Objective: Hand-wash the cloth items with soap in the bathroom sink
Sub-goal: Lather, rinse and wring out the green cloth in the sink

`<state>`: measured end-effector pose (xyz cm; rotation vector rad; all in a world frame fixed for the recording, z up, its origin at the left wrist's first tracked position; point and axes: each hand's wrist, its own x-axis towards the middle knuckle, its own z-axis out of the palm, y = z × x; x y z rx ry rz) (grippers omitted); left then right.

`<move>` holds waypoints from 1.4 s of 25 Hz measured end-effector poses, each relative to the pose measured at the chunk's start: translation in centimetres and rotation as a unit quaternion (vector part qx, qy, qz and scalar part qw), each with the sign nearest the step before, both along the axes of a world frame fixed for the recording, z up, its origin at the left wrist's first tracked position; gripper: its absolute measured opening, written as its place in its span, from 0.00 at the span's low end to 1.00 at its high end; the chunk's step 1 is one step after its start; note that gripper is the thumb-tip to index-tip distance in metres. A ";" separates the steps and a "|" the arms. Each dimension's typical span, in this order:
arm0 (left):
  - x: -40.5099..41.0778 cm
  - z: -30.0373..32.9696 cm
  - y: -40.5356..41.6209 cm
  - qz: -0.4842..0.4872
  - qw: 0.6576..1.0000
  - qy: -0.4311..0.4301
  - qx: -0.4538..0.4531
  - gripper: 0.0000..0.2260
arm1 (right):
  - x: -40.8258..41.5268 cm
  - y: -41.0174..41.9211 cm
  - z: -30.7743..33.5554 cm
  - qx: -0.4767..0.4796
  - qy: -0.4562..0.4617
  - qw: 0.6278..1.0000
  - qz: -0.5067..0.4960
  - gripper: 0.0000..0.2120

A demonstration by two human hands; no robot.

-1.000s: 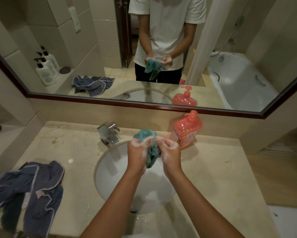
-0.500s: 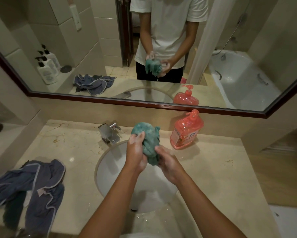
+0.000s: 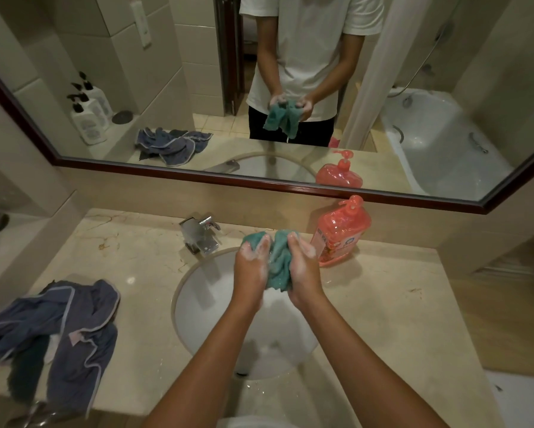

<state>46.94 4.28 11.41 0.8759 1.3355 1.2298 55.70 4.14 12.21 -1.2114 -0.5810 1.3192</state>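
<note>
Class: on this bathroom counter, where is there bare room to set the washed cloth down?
Bare marble lies between the sink and the blue clothes, and a wider patch right of the sink, in front of the soap bottle. It is crowded at the faucet and where both hands grip the teal cloth.

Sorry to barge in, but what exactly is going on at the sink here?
A person is hand-washing a teal cloth over the sink. Both soapy hands grip it, the left hand and right hand bunching it between them. The soap bottle stands behind on the counter; blue cloths lie at the left.
</note>
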 end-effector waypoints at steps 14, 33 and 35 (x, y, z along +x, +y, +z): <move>-6.0 -1.8 0.7 0.059 0.986 -0.146 -0.056 0.13 | -0.1 0.3 -1.0 -0.092 0.085 0.979 0.164 0.13; -7.7 -5.3 1.5 0.083 0.991 -0.072 -0.076 0.04 | -7.5 1.5 -3.5 -0.048 -0.038 0.995 0.078 0.08; -8.2 -5.5 1.6 0.063 0.990 -0.087 -0.092 0.05 | -8.1 2.2 -4.1 -0.059 -0.064 0.995 0.048 0.08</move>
